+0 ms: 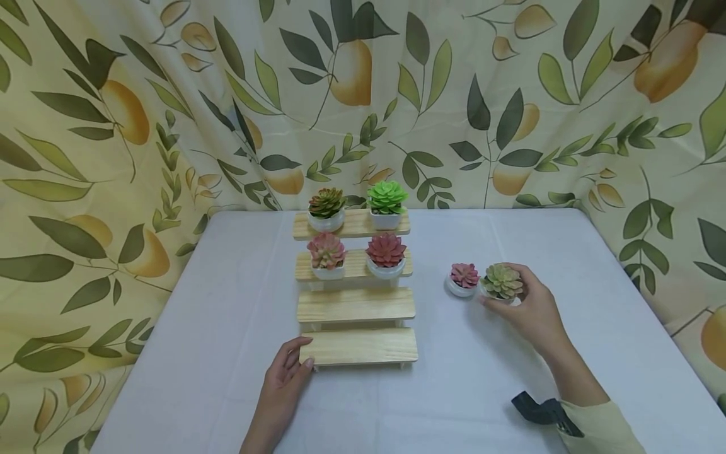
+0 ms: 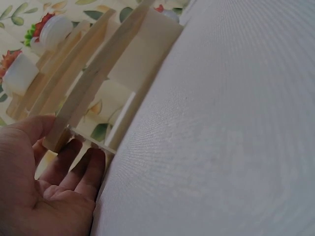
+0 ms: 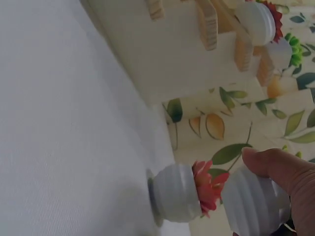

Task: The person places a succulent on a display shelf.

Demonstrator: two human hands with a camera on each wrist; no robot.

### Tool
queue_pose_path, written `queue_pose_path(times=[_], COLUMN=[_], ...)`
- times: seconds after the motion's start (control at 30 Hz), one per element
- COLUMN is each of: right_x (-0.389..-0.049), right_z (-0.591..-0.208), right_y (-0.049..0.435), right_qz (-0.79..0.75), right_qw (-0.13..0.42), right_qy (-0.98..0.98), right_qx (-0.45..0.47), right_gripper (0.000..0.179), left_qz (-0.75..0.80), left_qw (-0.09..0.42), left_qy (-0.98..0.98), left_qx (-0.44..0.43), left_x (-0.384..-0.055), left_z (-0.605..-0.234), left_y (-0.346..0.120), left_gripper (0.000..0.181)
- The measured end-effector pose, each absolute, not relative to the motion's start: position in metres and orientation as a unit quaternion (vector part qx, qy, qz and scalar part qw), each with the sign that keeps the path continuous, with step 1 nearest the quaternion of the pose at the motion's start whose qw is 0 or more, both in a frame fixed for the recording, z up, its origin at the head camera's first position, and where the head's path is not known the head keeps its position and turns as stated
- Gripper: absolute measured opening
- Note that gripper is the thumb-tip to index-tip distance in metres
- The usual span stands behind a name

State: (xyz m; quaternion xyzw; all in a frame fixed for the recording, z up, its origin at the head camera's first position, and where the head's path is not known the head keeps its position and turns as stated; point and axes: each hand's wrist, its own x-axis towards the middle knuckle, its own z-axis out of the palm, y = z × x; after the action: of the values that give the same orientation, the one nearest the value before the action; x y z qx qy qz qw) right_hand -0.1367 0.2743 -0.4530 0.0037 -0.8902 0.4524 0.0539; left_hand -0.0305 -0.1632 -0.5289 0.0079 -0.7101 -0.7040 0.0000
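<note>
My right hand (image 1: pixel 535 309) grips a potted pale green succulent (image 1: pixel 502 280) by its white pot (image 3: pixel 253 201), at the right of the table. Just left of it, a small pink succulent (image 1: pixel 464 276) stands upright in a round white pot (image 3: pixel 174 192). At the front left corner of a stepped wooden stand (image 1: pixel 357 347), my left hand (image 1: pixel 282 383) holds the end of the lowest plank (image 2: pixel 81 101). The two upper steps carry a dark green-red succulent (image 1: pixel 326 203), a bright green one (image 1: pixel 387 198), a pale pink one (image 1: pixel 326 251) and a dark red one (image 1: pixel 386 251).
A white cloth (image 1: pixel 227 302) covers the table. Behind and beside it hangs a curtain (image 1: pixel 363 94) with leaves and fruit printed on it. A dark strap (image 1: pixel 544 411) hangs at the right sleeve. The stand's two lower steps show bare wood.
</note>
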Motion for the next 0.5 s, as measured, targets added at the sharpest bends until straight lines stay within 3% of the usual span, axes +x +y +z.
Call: queue_pose_path(times=[0.5], right_x=[-0.117], right_z=[-0.429], right_y=[0.237], right_qz=[0.455], right_qw=[0.083], right_qy=[-0.881], right_qx=[0.102], right_gripper=[0.076], left_qz=[-0.709], left_qw=[0.0], left_qy=[-0.705], left_qx=[0.009], left_x=[-0.031], left_z=[-0.527], left_y=[-0.163], left_gripper=[0.04])
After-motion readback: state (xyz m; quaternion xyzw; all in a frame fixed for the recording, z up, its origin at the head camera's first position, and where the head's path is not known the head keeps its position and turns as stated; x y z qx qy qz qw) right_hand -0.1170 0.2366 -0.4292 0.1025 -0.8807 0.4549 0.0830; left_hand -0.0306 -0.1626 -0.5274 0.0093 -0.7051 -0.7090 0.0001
